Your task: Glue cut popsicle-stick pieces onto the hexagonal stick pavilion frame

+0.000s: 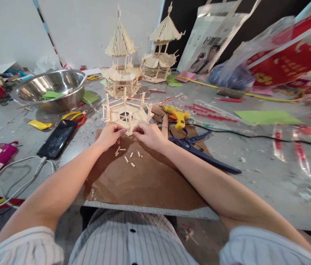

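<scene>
A low, many-sided frame of pale wooden sticks (141, 115) with short upright posts stands at the far edge of a brown sheet (144, 184). My left hand (111, 135) is closed at the left of its front post, thumb and forefinger pinched at the near rim. From the right, my right hand (150, 134) pinches the same rim close to that post. Any small stick between the fingertips is too hidden to make out. Several short cut wooden pieces (126, 159) lie on the sheet just below my hands.
Behind stand two wooden stick pagodas (120, 40) (161, 48). A yellow glue gun (177, 116) and blue-handled cutter (205, 152) lie to the right, with a black cord. On the left are a steel bowl (53, 106), a phone (57, 139) with a white cable, and pliers (81, 120).
</scene>
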Tool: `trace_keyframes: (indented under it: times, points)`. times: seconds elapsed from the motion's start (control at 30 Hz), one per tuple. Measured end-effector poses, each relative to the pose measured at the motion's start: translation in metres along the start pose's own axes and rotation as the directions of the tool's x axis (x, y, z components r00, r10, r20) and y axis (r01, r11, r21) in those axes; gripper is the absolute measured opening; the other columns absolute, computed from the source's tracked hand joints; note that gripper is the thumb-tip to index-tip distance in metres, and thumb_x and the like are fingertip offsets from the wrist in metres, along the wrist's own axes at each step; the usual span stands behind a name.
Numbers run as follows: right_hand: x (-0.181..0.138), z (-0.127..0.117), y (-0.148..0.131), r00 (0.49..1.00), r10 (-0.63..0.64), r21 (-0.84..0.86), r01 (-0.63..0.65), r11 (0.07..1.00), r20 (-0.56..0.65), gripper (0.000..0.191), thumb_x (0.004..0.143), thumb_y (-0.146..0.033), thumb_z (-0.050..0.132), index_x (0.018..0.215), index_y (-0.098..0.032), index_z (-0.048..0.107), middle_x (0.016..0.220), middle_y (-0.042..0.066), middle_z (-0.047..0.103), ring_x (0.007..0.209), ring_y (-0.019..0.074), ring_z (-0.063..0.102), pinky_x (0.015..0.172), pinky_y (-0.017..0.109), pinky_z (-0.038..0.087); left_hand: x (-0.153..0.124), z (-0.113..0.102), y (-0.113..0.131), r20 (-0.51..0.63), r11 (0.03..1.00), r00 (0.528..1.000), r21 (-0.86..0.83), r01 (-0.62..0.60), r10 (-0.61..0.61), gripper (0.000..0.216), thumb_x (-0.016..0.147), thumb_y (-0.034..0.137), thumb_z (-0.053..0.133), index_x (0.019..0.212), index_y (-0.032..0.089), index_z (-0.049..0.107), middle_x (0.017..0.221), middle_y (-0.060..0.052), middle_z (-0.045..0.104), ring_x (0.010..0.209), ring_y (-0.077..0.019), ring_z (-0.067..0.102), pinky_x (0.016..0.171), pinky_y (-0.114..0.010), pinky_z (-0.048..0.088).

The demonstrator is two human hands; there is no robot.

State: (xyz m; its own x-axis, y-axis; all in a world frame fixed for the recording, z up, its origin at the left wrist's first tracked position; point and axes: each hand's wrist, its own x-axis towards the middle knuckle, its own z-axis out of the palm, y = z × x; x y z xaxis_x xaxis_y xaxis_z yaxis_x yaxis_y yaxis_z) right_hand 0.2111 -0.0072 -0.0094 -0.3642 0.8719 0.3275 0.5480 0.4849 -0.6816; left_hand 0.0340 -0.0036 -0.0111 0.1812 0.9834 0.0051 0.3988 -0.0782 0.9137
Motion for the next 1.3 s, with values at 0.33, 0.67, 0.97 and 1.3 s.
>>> trace_keyframes:
  times: [0.33, 0.67, 0.97, 1.3]
  points:
    - [0.003, 0.011, 0.005, 0.986, 0.003, 0.131, 0.019, 0.991, -0.166, 0.007, 0.072, -0.021, 0.051, 0.072, -0.018, 0.058, 0.067, 0.0, 0.061, 0.063, 0.0121, 0.054, 0.062, 0.024, 0.04, -0.001, 0.0, 0.001, -0.013, 1.0, 1.0, 0.02, -0.019, 0.02, 0.019, 0.076, 0.032, 0.058, 0.072, 0.014, 0.055, 0.058, 0.003, 0.057, 0.037, -0.004, 0.047, 0.034, -0.015, 0.036]
    - [0.004, 0.011, 0.009, 0.979, 0.028, 0.076, -0.013, 0.997, -0.202, 0.007, 0.072, -0.019, 0.051, 0.072, -0.018, 0.058, 0.066, -0.001, 0.061, 0.063, 0.0121, 0.055, 0.062, 0.024, 0.04, 0.0, 0.0, -0.002, -0.003, 0.999, 0.999, 0.033, -0.036, 0.036, 0.023, 0.076, 0.037, 0.058, 0.071, 0.014, 0.054, 0.057, 0.003, 0.057, 0.037, -0.0038, 0.047, 0.036, -0.015, 0.036]
    - [0.005, 0.01, 0.011, 0.975, 0.05, 0.026, -0.046, 0.999, -0.218, 0.01, 0.073, -0.02, 0.051, 0.076, -0.018, 0.06, 0.072, 0.001, 0.065, 0.068, 0.0134, 0.057, 0.065, 0.025, 0.041, 0.001, 0.0, -0.002, -0.01, 0.999, 1.0, 0.029, -0.026, 0.027, 0.023, 0.075, 0.038, 0.058, 0.072, 0.015, 0.055, 0.057, 0.003, 0.057, 0.037, -0.0039, 0.047, 0.036, -0.015, 0.036]
    - [0.006, 0.012, 0.017, 0.961, 0.121, 0.123, -0.092, 0.988, -0.249, 0.008, 0.071, -0.023, 0.053, 0.073, -0.017, 0.059, 0.069, 0.001, 0.064, 0.064, 0.0127, 0.057, 0.064, 0.026, 0.043, 0.0, 0.0, 0.001, -0.011, 0.999, 1.0, 0.046, -0.017, 0.017, 0.025, 0.076, 0.039, 0.058, 0.072, 0.014, 0.056, 0.056, 0.003, 0.056, 0.037, -0.0043, 0.047, 0.035, -0.016, 0.035]
